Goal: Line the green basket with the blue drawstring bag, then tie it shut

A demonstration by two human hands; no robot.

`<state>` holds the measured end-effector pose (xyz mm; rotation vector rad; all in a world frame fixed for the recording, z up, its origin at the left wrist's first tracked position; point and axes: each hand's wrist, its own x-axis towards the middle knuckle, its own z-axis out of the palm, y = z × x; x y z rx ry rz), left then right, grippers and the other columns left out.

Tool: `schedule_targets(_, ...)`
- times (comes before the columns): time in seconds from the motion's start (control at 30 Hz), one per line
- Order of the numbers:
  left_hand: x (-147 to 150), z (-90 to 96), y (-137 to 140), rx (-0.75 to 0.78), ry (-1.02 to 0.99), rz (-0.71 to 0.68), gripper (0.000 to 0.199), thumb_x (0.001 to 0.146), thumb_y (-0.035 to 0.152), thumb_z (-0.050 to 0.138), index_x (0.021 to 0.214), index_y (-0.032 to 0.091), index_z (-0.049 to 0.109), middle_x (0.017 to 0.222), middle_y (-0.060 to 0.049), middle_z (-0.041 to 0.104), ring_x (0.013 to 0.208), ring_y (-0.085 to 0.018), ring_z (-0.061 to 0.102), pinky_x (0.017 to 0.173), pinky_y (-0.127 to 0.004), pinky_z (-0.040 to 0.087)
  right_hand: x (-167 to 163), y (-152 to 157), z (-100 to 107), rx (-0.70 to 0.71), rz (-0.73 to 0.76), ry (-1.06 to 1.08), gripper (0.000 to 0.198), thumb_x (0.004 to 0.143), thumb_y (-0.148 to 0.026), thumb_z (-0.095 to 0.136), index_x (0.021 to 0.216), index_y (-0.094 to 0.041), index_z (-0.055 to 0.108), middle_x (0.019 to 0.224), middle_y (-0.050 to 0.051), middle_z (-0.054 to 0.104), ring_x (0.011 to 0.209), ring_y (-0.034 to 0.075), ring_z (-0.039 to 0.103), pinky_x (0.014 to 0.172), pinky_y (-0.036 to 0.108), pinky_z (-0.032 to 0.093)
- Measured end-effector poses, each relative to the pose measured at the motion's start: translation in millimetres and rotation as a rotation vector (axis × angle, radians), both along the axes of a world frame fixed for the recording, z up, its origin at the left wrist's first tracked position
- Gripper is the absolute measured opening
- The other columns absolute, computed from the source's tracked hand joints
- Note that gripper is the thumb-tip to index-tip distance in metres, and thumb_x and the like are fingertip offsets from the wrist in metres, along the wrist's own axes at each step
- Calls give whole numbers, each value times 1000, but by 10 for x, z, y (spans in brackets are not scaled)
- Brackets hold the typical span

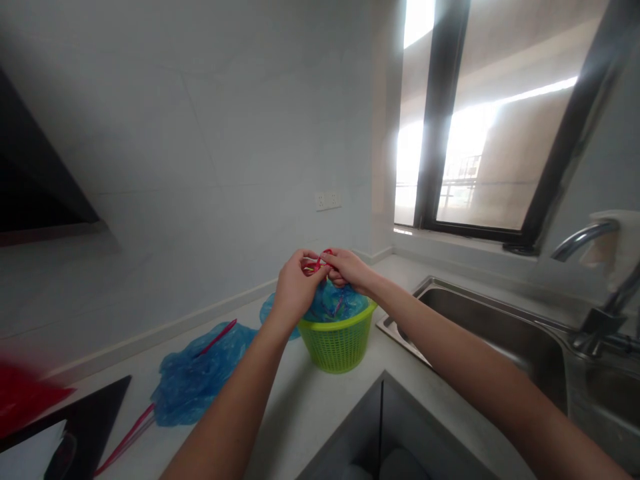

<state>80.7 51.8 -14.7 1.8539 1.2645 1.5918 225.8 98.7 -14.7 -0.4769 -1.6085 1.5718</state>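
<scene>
Over a green slotted plastic basket (336, 345), both my hands meet at red drawstrings (319, 264). These belong to a blue plastic bag (336, 301) that sits inside the basket. My left hand (296, 283) curls its fingers around the strings from the left. From the right, my right hand (347, 268) pinches a loop of the same strings. Their exact crossing is partly hidden by the fingers. Left of the basket, another blue plastic bag (200, 373) lies crumpled on the counter, its red strings trailing out.
A steel sink (480, 327) with a chrome faucet (595, 320) is on the right. The black cooktop (95, 427) and a blurred red item (27, 397) occupy the lower left. Behind the white counter (285, 407) is a wall with power outlets (328, 201).
</scene>
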Motion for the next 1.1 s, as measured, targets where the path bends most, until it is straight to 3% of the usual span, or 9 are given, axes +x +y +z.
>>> schedule_targets(0.1, 37, 1, -72, 91, 55, 48, 15, 82, 30, 72, 89, 19, 65, 79, -2, 68, 70, -18, 62, 67, -27, 44, -11, -26, 20, -22, -14, 9, 26, 91, -38, 62, 79, -20, 45, 49, -12, 32, 39, 4, 21, 38, 16, 17)
schedule_targets(0.23, 51, -2, -121, 206, 243, 103, 10, 89, 29, 66, 88, 20, 69, 85, -5, 70, 77, -21, 63, 75, -30, 43, -46, -66, 57, -60, -103, 23, 26, 92, -36, 59, 76, -19, 47, 51, -11, 30, 41, 5, 20, 39, 18, 15)
schedule_targets(0.4, 9, 27, -64, 355, 503, 235, 19, 93, 25, 57, 92, 20, 75, 92, -11, 70, 86, -27, 62, 81, -34, 43, -49, -97, 57, -43, -229, 31, 28, 88, -32, 55, 68, -21, 39, 52, -10, 28, 44, 6, 21, 43, 21, 17)
schedule_targets(0.5, -39, 78, -15, 261, 454, 202, 18, 89, 26, 61, 84, 21, 77, 86, -11, 71, 81, -26, 62, 78, -34, 44, 39, -147, 41, 251, -392, -106, 22, 82, -26, 56, 66, -21, 42, 56, -7, 38, 50, 9, 34, 49, 23, 26)
schedule_targets(0.67, -147, 156, 1, -202, 70, -91, 19, 76, 35, 73, 74, 17, 78, 75, -8, 71, 68, -22, 61, 60, -28, 43, 240, -308, 25, 966, -608, -430, 5, 83, -20, 59, 79, -18, 61, 77, 1, 59, 75, 17, 55, 73, 29, 41)
schedule_targets(0.77, -175, 190, -48, -438, -223, -297, 24, 66, 34, 80, 78, 13, 78, 79, -11, 72, 66, -21, 62, 60, -29, 50, 283, -371, -2, 1145, -599, -485, 15, 90, -25, 59, 101, -17, 66, 106, 10, 63, 98, 22, 60, 92, 34, 44)
schedule_targets(0.83, -165, 213, -95, -583, -390, -393, 23, 63, 27, 81, 79, 11, 77, 83, -13, 73, 66, -21, 64, 63, -32, 55, 280, -379, -34, 1147, -606, -470, 24, 93, -31, 61, 111, -16, 65, 119, 13, 61, 108, 24, 59, 99, 36, 43)
schedule_targets(0.93, -130, 228, -156, -707, -511, -457, 16, 65, 20, 77, 79, 11, 76, 87, -15, 74, 68, -22, 66, 62, -32, 58, 274, -368, -84, 1059, -547, -391, 21, 100, -35, 53, 102, -18, 66, 117, 11, 61, 108, 22, 58, 100, 35, 43)
schedule_targets(1.1, -133, 147, -147, -622, -544, -422, 26, 67, 23, 79, 89, 9, 77, 97, -16, 74, 77, -23, 68, 71, -31, 59, 349, -415, -130, 809, -503, -191, 35, 104, -32, 44, 75, -18, 58, 106, 7, 61, 102, 19, 58, 96, 32, 42)
